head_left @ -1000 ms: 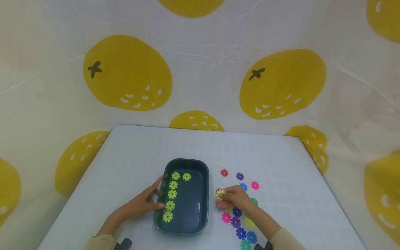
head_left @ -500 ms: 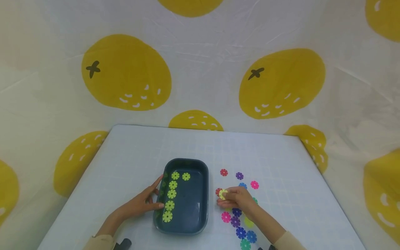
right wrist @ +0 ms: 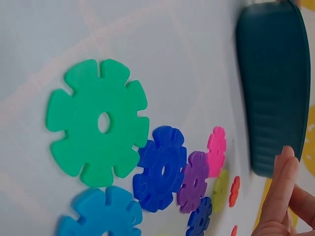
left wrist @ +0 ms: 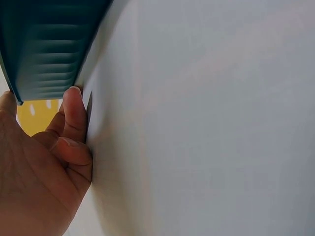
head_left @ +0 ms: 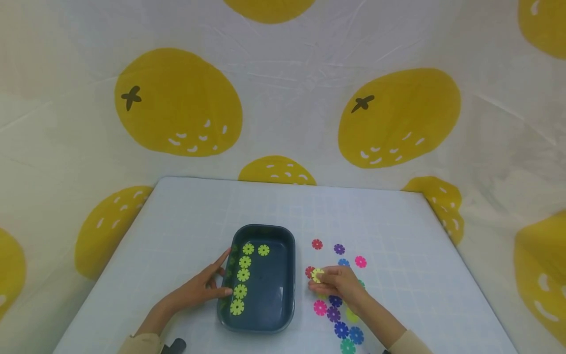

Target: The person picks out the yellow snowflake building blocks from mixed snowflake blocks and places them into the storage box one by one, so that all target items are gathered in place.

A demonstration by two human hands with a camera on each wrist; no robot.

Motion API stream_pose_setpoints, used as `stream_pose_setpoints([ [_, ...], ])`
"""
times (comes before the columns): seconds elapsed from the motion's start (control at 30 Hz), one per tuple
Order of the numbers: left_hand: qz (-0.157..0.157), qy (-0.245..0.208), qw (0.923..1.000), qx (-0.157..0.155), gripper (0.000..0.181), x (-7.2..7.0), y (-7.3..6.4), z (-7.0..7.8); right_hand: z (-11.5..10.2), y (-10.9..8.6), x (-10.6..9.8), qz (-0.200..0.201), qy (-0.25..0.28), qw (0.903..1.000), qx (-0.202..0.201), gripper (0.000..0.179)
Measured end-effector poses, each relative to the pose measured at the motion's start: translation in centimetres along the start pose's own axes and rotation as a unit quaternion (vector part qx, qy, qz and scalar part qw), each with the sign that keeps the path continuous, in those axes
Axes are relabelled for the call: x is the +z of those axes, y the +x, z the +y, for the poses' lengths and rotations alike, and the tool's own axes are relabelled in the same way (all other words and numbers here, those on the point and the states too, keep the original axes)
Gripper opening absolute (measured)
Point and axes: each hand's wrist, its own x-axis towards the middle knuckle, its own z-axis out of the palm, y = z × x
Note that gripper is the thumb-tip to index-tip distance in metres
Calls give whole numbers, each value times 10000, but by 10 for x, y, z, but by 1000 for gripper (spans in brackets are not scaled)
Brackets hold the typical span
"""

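A dark teal tray (head_left: pixel 258 328) stands on the table with several yellow snowflake discs (head_left: pixel 240 291) lying inside, mostly in a row along its left side. My left hand (head_left: pixel 196 289) holds the tray's left edge, thumb over the rim and fingers against the outer wall. To the right of the tray, my right hand (head_left: pixel 340 282) pinches a yellow snowflake disc (head_left: pixel 317 275) between thumb and fingers. That held disc is not visible in the right wrist view, where only part of the hand (right wrist: pixel 280 196) shows. Just left of it lies a red disc (head_left: pixel 309 272), partly covered.
Loose discs lie around and below the right hand, among them a green disc (right wrist: pixel 123 128), a pink disc (head_left: pixel 320 308), a purple disc (head_left: pixel 333 314) and a dark blue disc (head_left: pixel 341 330). The white table (head_left: pixel 199 211) meets a fruit-patterned cloth (head_left: pixel 287 98) behind.
The right hand has drawn slightly to the right with the yellow disc pinched, uncovering more of the red disc. The left hand and tray have stayed put.
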Motion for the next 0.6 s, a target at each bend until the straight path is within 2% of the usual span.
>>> stream_pose_setpoints([
  [0.6, -1, 64, 9998, 161, 97, -1, -1, -1, 1, 0, 8, 137, 57, 9998, 92, 40],
])
